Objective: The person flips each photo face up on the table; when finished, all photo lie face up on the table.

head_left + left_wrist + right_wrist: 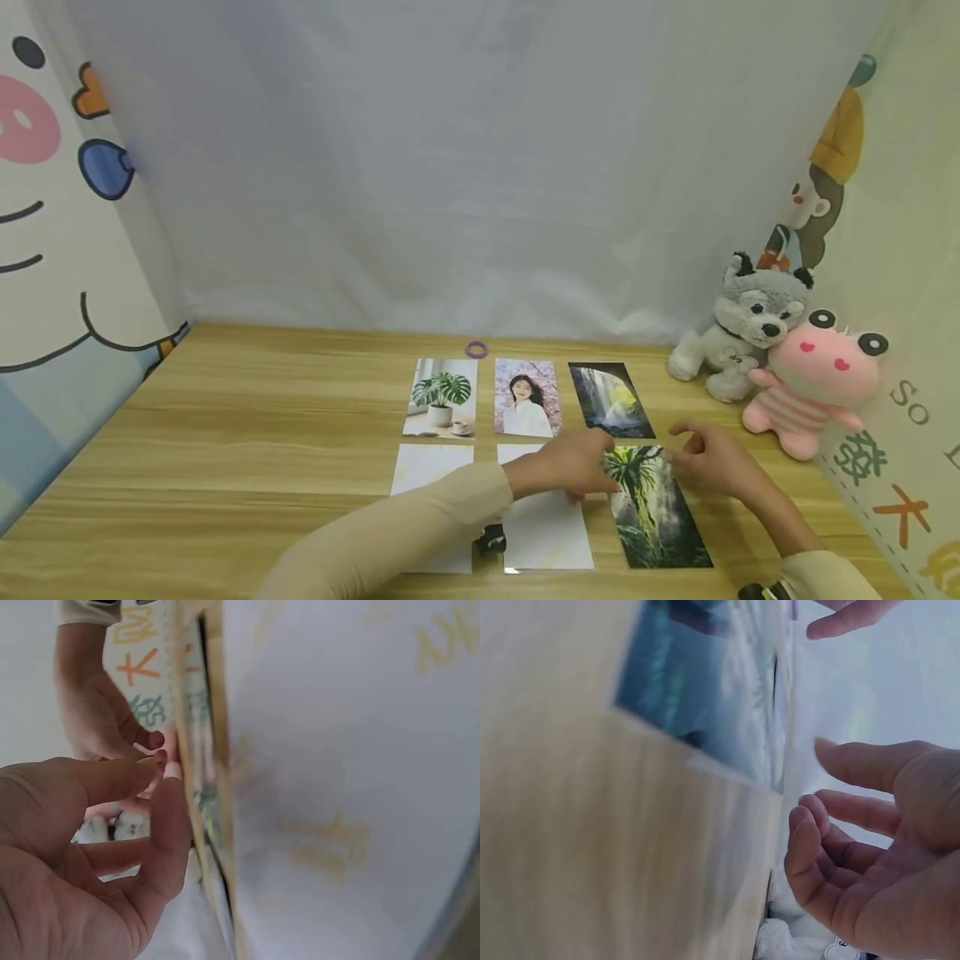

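Six cards lie in two rows. At the back are a potted plant picture [441, 398], a portrait [525, 400] and a waterfall picture [611, 400]. Two white cards [546, 533] and a hanging plant picture [656, 508] form the front row. My left hand [573, 460] reaches over the middle white card to the plant picture's upper left edge; in the left wrist view the hand [97, 847] has bent fingers, thumb near index, nothing visible between. At that picture's right edge hovers my right hand [716, 460], loosely bent and empty in the right wrist view [885, 855].
A purple ring [476, 350] lies behind the cards. At the table's right side sit a grey plush dog [750, 325] and a pink plush toy [813, 387]. A white cloth [420, 167] hangs behind the wooden table [247, 433], with printed cloths at both sides.
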### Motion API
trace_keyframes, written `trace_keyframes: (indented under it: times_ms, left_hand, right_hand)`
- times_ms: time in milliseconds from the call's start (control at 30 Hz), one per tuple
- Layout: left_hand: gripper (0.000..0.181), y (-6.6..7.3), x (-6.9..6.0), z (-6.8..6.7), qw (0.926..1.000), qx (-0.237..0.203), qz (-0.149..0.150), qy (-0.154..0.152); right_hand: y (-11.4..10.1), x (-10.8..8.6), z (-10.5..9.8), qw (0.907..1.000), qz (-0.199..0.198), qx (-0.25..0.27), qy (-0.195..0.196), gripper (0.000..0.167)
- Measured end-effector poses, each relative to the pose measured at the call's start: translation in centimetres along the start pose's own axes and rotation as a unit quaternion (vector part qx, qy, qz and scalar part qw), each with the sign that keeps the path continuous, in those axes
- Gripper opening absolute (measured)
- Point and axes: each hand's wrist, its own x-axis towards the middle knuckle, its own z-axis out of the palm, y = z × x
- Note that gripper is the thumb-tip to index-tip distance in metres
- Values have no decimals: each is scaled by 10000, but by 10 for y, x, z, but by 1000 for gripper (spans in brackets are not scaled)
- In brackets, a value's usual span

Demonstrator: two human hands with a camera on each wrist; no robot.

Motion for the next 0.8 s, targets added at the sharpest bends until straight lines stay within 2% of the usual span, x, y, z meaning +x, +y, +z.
trace_keyframes:
  times_ms: [67,167,300,400,500,633,800]
  left_hand:
    - [56,-6,-3,-10,9996,-296,21,13]
    - [54,-18,-8,-24,9988,-429,185,141]
    - [48,-37,-16,-36,9976,-44,569,402]
    - [44,-49,-25,-39,9953,378,775,434]
    - [41,-57,-36,-40,9922,804,852,421]
    - [42,-64,-51,-39,9862,1346,920,294]
    - [51,-70,-66,-37,9826,1540,1029,-115]
  right_hand:
    - [-6,2,0,9997,-159,15,184,49]
    - [-15,6,3,9988,-381,60,316,53]
    - [-29,10,9,9977,-633,43,221,60]
    - [-38,14,16,9957,-923,-16,-33,66]
    - [-44,20,24,9926,-1138,29,-423,72]
    - [-53,29,34,9876,-1326,54,-834,76]
    - [-64,36,46,9779,-1793,-372,-1008,75]
